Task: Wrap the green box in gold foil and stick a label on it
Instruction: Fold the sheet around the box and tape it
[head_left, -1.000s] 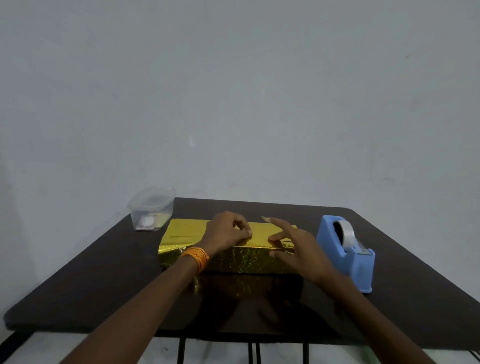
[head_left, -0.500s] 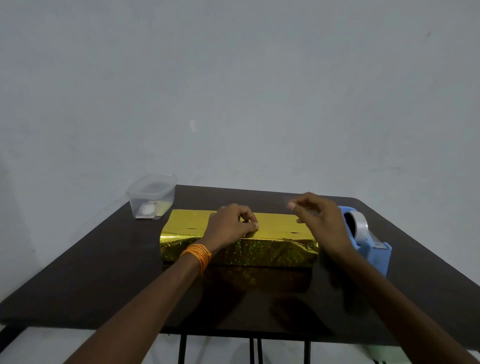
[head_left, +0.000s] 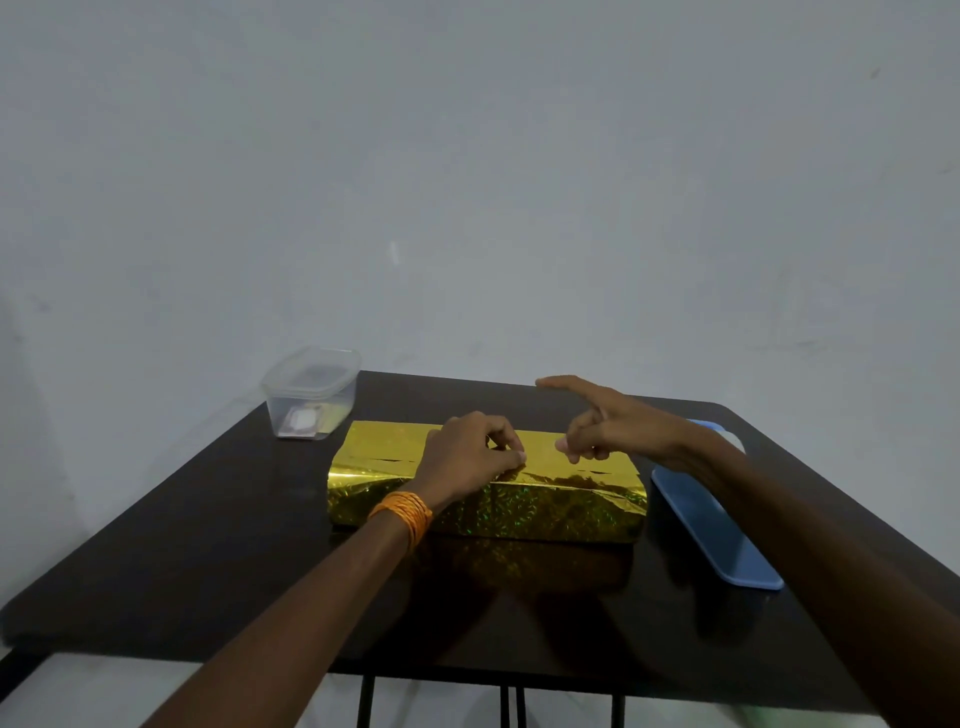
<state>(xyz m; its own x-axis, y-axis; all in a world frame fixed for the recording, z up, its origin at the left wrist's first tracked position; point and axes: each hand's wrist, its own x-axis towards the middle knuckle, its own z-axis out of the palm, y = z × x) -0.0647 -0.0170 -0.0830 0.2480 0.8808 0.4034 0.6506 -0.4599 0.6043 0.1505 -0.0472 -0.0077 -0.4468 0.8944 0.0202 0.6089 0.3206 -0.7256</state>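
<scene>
The box wrapped in gold foil (head_left: 545, 512) lies across the middle of the dark table (head_left: 208, 545); no green shows. My left hand (head_left: 467, 457), with orange threads round its wrist, rests on the box top, and its curled fingers and thumb pinch the foil seam. My right hand (head_left: 613, 426) hovers just above the right half of the box. Its index finger points away while thumb and other fingers are curled together on what seems a piece of clear tape, barely visible.
A blue tape dispenser (head_left: 711, 525) stands right of the box, partly hidden by my right forearm. A clear lidded plastic container (head_left: 311, 395) holding small items sits at the back left corner. A grey wall rises behind the table.
My right hand went right to the tape dispenser and has come back over the box. My left hand stayed on the seam. The camera tilted down slightly.
</scene>
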